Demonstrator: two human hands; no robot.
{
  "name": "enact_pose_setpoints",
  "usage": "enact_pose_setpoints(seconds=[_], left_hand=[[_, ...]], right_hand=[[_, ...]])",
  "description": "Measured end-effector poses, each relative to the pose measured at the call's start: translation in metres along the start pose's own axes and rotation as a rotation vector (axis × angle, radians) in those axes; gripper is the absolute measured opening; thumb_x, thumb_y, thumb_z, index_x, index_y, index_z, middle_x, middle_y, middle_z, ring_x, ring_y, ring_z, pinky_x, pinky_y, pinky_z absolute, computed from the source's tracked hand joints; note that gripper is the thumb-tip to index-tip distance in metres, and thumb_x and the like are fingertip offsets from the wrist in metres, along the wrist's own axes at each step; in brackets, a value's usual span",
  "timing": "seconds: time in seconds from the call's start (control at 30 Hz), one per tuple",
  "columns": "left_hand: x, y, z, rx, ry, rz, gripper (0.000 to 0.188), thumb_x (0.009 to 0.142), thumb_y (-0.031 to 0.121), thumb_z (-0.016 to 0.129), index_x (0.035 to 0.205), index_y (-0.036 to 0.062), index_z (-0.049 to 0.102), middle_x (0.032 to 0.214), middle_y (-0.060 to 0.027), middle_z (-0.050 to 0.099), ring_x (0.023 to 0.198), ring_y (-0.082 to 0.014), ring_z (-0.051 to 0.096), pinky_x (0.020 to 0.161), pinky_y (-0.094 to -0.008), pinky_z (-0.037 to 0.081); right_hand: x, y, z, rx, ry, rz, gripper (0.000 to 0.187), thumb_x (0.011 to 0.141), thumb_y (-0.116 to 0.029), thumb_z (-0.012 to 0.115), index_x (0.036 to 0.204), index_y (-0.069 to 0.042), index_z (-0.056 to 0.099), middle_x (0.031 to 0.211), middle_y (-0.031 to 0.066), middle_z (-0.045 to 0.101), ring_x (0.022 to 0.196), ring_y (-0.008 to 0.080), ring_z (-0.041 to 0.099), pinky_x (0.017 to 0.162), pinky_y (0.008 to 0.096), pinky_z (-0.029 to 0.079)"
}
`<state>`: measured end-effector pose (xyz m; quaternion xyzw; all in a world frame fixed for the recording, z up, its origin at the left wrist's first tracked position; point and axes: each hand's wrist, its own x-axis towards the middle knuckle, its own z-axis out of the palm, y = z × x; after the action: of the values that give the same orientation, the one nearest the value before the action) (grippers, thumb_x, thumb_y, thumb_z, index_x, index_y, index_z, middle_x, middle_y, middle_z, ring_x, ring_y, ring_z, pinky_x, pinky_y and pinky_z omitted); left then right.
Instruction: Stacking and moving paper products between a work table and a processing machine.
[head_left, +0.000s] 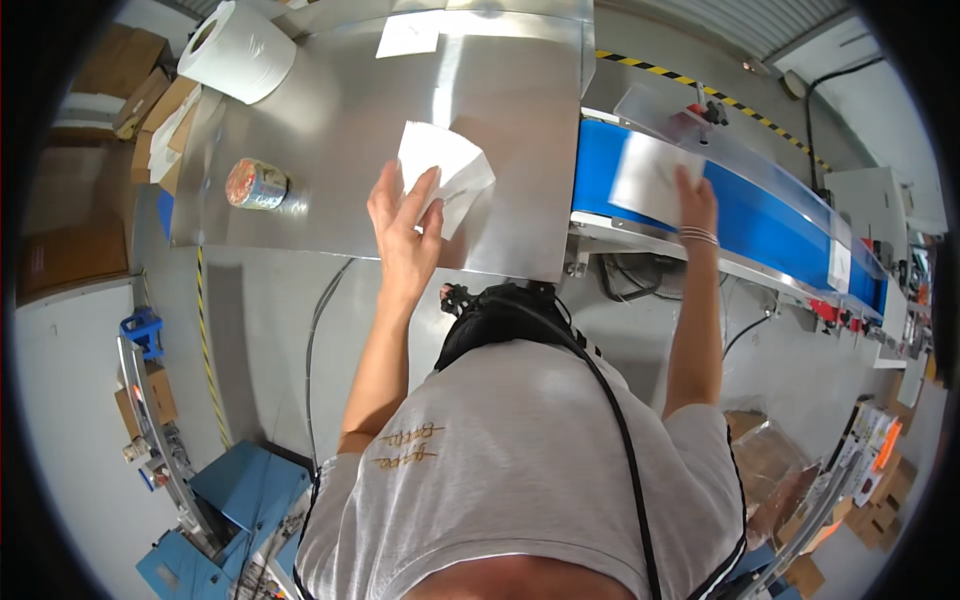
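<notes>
I'm looking down over the shoulders here, and the left hand [405, 225] lies flat on the steel table [330, 120], fingers spread and nearly straight, pressing on the lower corner of a white paper bag [445, 170] without curling round it. The bag lies just off the table's centre toward three o'clock, a little rumpled, one corner lifted. Over at three o'clock the right hand [695, 205] reaches onto the blue conveyor belt [740, 215] and touches a second white bag [645, 175]; it's blurred, so I can't tell whether those fingers pinch it or just rest on top. I judge both bags as very light, thin and floppy, liable to slide on polished steel and crease under a hard squeeze, so an edge or corner pinch between thumb and fingertips looks like the safest hold, with a flat palm to steady it. At ten o'clock sits a roll of tape [257, 185]; at eleven, a big white paper roll [238, 50].
</notes>
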<state>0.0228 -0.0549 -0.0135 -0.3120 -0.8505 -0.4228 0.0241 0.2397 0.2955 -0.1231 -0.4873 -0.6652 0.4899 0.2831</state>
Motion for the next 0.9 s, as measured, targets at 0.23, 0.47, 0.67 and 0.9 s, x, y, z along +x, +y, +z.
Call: enact_pose_setpoints(seconds=[0.23,0.47,0.67,0.9], left_hand=[[0.0,-0.007,0.001,0.058,-0.003,0.047,0.038,0.08,0.002,0.064,0.113,0.0208,0.067,0.139,-0.0197,0.036,0.124,-0.0368,0.037,0.099,-0.0416,0.041],[-0.001,-0.009,0.002,0.046,0.006,0.082,0.034,0.079,0.0,0.064,0.106,0.0194,0.07,0.14,-0.0202,0.035,0.124,-0.0373,0.037,0.098,-0.0422,0.04],[0.003,-0.007,0.001,0.029,-0.019,0.1,0.033,0.077,0.002,0.067,0.106,0.0185,0.07,0.141,-0.0208,0.033,0.126,-0.0382,0.035,0.099,-0.0426,0.039],[0.002,-0.008,-0.007,0.02,0.039,0.054,0.04,0.08,0.007,0.067,0.119,0.0156,0.062,0.142,-0.0224,0.032,0.126,-0.0386,0.034,0.099,-0.0432,0.038]], right_hand=[[-0.019,-0.031,-0.009,-0.764,0.338,-0.58,0.053,0.073,-0.029,0.074,0.116,-0.003,0.055,0.113,0.0173,0.059,0.104,0.0343,0.055,0.089,0.0419,0.044],[-0.085,-0.133,0.128,-0.131,-0.791,-0.553,0.052,0.076,-0.018,0.074,0.122,-0.014,0.053,0.125,0.0086,0.048,0.114,0.0234,0.05,0.094,0.0368,0.044],[-0.075,-0.123,0.171,-0.111,-0.839,-0.708,0.046,0.078,-0.015,0.072,0.119,-0.007,0.054,0.125,0.0062,0.048,0.113,0.0198,0.05,0.093,0.0326,0.044],[-0.076,-0.09,0.102,0.405,-0.678,-0.11,0.02,0.09,-0.012,0.059,0.108,-0.002,0.055,0.098,0.0023,0.058,0.091,0.0104,0.055,0.079,0.0247,0.046]])
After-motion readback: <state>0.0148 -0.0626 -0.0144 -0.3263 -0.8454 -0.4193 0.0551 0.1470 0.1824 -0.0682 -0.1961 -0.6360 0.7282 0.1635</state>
